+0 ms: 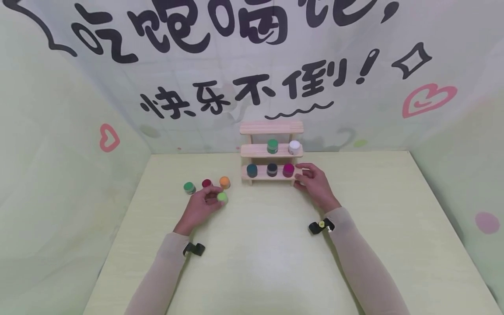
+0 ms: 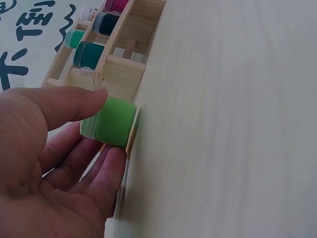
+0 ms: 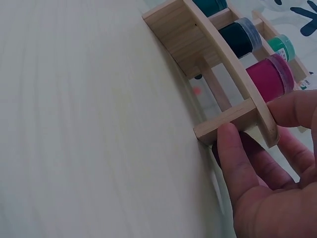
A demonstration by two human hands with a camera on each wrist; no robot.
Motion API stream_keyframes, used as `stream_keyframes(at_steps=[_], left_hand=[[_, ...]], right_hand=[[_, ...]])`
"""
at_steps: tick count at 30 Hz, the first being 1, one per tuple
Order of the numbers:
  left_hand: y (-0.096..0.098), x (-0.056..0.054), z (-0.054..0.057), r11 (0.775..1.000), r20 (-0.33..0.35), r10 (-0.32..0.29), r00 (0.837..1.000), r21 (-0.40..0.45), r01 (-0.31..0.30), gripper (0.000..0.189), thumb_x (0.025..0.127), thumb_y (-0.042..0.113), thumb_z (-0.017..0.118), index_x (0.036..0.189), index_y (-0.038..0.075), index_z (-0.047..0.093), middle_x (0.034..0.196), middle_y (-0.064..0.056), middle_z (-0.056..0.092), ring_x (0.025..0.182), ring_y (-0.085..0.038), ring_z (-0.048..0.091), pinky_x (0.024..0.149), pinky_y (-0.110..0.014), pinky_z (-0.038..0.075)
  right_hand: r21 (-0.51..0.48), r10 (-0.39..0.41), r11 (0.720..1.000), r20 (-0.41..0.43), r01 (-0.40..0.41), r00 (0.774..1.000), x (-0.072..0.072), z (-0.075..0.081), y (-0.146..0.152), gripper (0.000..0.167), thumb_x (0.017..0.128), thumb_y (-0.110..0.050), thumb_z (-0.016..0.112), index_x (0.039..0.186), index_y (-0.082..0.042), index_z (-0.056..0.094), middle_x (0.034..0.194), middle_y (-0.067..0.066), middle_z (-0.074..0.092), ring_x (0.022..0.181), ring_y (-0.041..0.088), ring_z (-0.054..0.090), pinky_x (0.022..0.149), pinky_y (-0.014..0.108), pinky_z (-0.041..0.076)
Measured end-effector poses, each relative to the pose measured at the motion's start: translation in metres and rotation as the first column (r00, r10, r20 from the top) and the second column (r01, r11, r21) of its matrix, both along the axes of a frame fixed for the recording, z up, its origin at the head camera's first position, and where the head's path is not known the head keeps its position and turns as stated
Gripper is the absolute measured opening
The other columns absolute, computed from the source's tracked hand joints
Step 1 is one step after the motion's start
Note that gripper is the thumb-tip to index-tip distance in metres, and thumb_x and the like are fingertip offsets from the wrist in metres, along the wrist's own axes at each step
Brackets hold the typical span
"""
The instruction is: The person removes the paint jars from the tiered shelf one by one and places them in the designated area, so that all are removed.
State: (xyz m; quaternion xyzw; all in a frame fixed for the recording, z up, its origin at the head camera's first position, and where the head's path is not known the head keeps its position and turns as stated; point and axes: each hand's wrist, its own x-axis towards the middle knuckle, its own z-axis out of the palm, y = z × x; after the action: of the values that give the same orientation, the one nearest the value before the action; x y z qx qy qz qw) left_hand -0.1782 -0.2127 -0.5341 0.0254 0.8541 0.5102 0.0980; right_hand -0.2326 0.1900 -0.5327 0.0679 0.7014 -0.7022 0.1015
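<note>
My left hand [image 1: 198, 211] pinches a small light green paint jar [image 2: 118, 121] between thumb and fingers, low over the table. At the right end of a small wooden tiered rack [image 1: 271, 128], my right hand [image 1: 318, 187] grips the lowest shelf, with fingers against its leg. Beside those fingers a magenta jar [image 3: 271, 78] stands on that shelf. A dark, nearly black jar [image 1: 272, 169] and a teal jar [image 1: 252, 170] share the same step. On the middle step are a green jar [image 1: 272, 146] and a white jar [image 1: 294, 147]. The top step holds nothing.
Near the left hand, a green jar [image 1: 189, 188], a dark red jar [image 1: 206, 183] and an orange jar [image 1: 225, 182] stand on the pale table [image 1: 256, 253]. The hand partly covers the dark red one. Behind the rack hangs a printed cloth [image 1: 236, 57].
</note>
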Motion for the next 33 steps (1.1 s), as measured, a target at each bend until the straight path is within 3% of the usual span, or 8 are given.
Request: stream_keyframes(at_steps=[10, 23, 33], left_hand=[[0.004, 0.002, 0.001, 0.999, 0.023, 0.002, 1.000, -0.037, -0.001, 0.042, 0.094, 0.015, 0.080, 0.134, 0.011, 0.067, 0.134, -0.015, 0.069, 0.124, -0.032, 0.071, 0.106, -0.041, 0.059], [0.003, 0.001, 0.001, 0.999, 0.046, -0.004, 0.999, -0.038, 0.006, 0.039, 0.094, 0.018, 0.081, 0.131, 0.016, 0.069, 0.135, -0.010, 0.069, 0.124, -0.029, 0.071, 0.107, -0.042, 0.059], [0.002, -0.004, 0.011, 1.000, 0.002, 0.007, 1.000, 0.004, -0.007, 0.042, 0.094, 0.027, 0.082, 0.133, 0.016, 0.068, 0.135, -0.009, 0.069, 0.129, -0.032, 0.067, 0.110, -0.045, 0.057]], right_hand=[[0.052, 0.002, 0.999, -0.058, 0.001, 0.998, 0.002, -0.001, -0.001, 0.040, 0.100, -0.007, 0.070, 0.139, -0.005, 0.060, 0.117, 0.013, 0.067, 0.094, 0.011, 0.073, 0.090, 0.032, 0.065], [0.027, -0.024, 0.999, -0.043, 0.026, 0.999, 0.002, -0.002, -0.002, 0.039, 0.100, -0.006, 0.070, 0.137, -0.004, 0.061, 0.113, 0.009, 0.069, 0.096, 0.012, 0.072, 0.090, 0.031, 0.065], [0.035, -0.019, 0.999, -0.034, 0.020, 0.999, -0.001, -0.004, 0.000, 0.040, 0.100, -0.007, 0.069, 0.139, -0.004, 0.060, 0.118, 0.011, 0.069, 0.099, 0.015, 0.072, 0.093, 0.033, 0.065]])
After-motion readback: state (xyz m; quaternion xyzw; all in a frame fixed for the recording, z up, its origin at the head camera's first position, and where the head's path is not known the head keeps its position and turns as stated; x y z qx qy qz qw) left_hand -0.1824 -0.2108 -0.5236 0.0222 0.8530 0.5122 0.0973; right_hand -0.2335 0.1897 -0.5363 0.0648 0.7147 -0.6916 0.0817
